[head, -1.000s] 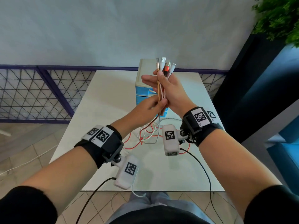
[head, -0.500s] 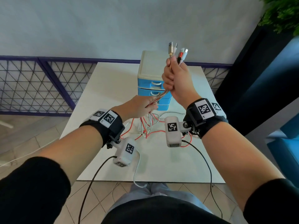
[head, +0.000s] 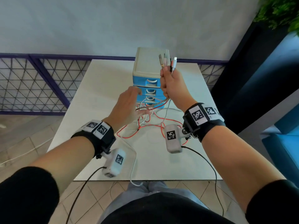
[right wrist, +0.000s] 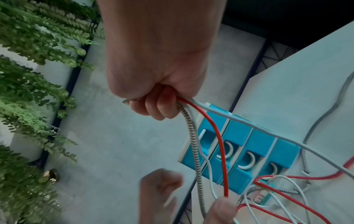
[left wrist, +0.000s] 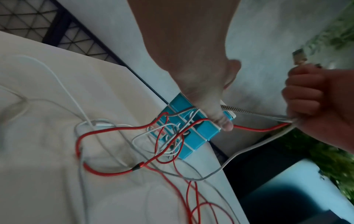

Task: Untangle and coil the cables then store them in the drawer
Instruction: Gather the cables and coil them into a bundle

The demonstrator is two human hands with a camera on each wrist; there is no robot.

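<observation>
My right hand (head: 169,84) is raised in front of the blue drawer unit (head: 150,91) and grips several cable ends in a fist, with the plugs (head: 168,62) sticking up above it. From the fist (right wrist: 157,84) a red cable (right wrist: 222,151), a braided cable (right wrist: 193,148) and white ones hang down. My left hand (head: 129,107) is lower, over the cable tangle (head: 145,125) on the table. Its fingers (left wrist: 216,109) are stretched out, and the hanging cables run across them. All drawers (right wrist: 239,136) look closed.
The white table (head: 105,88) carries the drawer unit at its far middle. One white cable (head: 134,167) loops over the table's near edge. A dark partition and blue seating stand at the right, a mesh railing at the left.
My left hand slid down the cables from the right hand toward the table and its fingers spread. The right hand closed into a fist round the plug ends, then dropped slightly.
</observation>
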